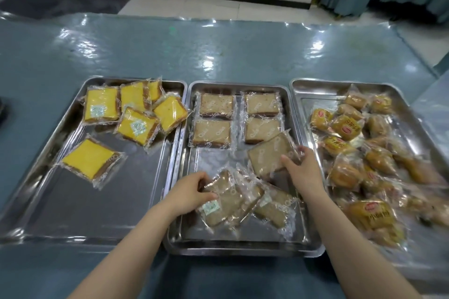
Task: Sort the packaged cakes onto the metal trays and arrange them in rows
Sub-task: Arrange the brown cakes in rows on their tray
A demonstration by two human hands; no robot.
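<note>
Forearms: both yours reach up from the near edge over the middle tray (pixel 243 247).
Middle tray: four brown cakes sit squared in two rows at the far end; the loose ones lie near you.
Loose pile (pixel 245 199): overlapped, just right of your left hand (pixel 192 192), whose fingers curl onto its top packet.
Tilted cake (pixel 269 155): long axis runs up-right; your right hand (pixel 303 170) pinches its near-right edge, so it probably needs squaring under the right column.

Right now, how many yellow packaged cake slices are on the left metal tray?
6: three along the back, two just in front, one alone nearer the front. Overlaps may hide more.
</note>
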